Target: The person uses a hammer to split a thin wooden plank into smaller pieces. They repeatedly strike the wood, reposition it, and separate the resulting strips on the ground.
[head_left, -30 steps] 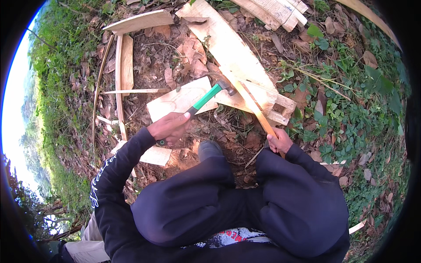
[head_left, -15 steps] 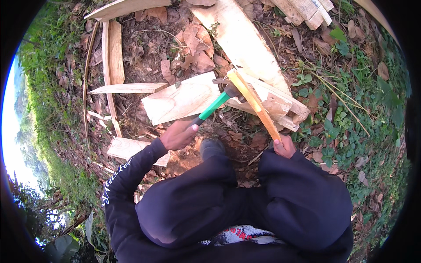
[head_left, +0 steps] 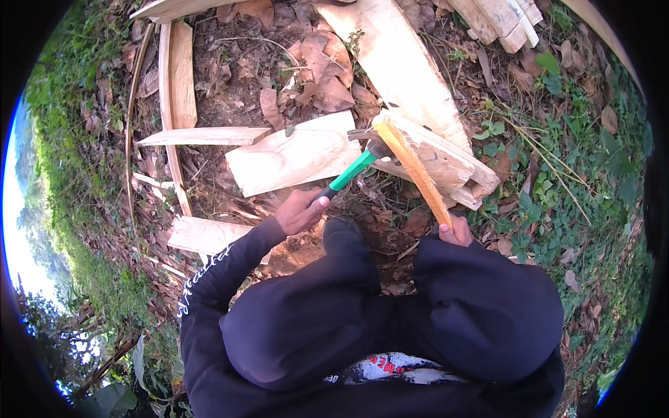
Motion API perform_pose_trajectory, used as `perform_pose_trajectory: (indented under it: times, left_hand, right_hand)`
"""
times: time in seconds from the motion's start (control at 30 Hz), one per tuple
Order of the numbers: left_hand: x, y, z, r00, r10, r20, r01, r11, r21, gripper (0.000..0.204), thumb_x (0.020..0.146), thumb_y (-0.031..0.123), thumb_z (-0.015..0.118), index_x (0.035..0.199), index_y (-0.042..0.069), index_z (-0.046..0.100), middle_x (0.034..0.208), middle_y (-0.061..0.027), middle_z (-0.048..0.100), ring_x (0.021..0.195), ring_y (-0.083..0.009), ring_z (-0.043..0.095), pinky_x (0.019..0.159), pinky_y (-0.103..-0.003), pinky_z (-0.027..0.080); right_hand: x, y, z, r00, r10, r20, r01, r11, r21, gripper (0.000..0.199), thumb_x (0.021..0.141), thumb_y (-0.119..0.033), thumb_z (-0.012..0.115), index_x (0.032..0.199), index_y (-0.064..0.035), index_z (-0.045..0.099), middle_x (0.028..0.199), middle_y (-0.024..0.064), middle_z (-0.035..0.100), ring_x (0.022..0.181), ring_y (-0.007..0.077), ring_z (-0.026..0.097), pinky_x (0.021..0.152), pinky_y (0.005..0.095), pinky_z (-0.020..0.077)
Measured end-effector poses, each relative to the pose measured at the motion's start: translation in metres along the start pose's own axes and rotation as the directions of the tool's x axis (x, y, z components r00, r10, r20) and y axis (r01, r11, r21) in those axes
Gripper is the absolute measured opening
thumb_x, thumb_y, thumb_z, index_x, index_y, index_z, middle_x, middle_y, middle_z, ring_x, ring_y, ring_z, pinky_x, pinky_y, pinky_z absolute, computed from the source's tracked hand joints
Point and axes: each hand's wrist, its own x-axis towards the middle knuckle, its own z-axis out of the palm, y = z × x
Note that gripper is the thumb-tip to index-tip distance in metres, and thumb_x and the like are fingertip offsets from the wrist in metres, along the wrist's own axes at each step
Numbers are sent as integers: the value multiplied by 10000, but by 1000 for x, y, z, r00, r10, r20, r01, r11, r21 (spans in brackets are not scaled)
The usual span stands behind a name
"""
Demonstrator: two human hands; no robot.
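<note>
My left hand is wrapped round the black grip of a claw hammer with a green handle. The hammer's dark head lies against the left side of a narrow, yellowish wooden strip, near its far end; whether they touch I cannot tell. Low on that strip, my right hand grips its near end, and the strip slants up and away to the left. Beneath its far part lie split wooden pieces. A pale, flat board rests on the ground left of the hammer head.
A long, wide plank stretches away beyond the strip. Thin curved boards lie at the left, and another short board sits near my left forearm. More stacked wood is at the far right. Dry leaves and green plants cover the soil.
The hammer and my left hand have shifted slightly to the right. The strip's far end has moved a little right too, with both hands keeping their hold. The whole view has shifted slightly.
</note>
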Motion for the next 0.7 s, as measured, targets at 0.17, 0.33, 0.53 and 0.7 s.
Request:
perform_pose_trajectory:
  times: [0.17, 0.33, 0.53, 0.7]
  left_hand:
    - [-1, -3, 9, 998, 37, -57, -41, 997, -59, 491, 1008, 492, 441, 786, 54, 459, 558, 39, 417, 446, -53, 398, 402, -225, 321]
    - [-2, -14, 17, 997, 31, -73, -39, 993, -114, 428, 1034, 387, 443, 801, 30, 489, 556, 16, 456, 455, -69, 453, 420, -254, 388]
    - [-7, -9, 30, 997, -33, -66, 15, 968, -251, 427, 1034, 418, 424, 805, 58, 446, 567, 24, 404, 439, -63, 384, 396, -231, 341]
    - [-12, -5, 33, 996, -78, -41, 57, 928, -369, 413, 1036, 403, 433, 793, 69, 444, 570, 37, 381, 445, -56, 347, 396, -232, 310]
  right_hand:
    - [-1, -1, 3, 999, 3, -33, -3, 1000, -6, 491, 974, -450, 485, 1029, 28, 583, 578, 117, 466, 489, 265, 482, 518, 379, 384]
    - [1, -6, 9, 987, -76, -142, 70, 996, -46, 576, 972, -552, 437, 800, -8, 515, 514, 33, 463, 437, 151, 458, 443, 334, 342]
    - [-6, -13, 5, 992, 29, -125, -37, 997, -62, 454, 958, -416, 522, 1069, 20, 588, 605, 146, 500, 533, 293, 503, 535, 397, 385]
    - [-20, -8, 34, 851, -214, -480, 66, 950, -305, 374, 979, -330, 544, 1183, -20, 592, 801, 190, 594, 722, 326, 583, 669, 426, 444]
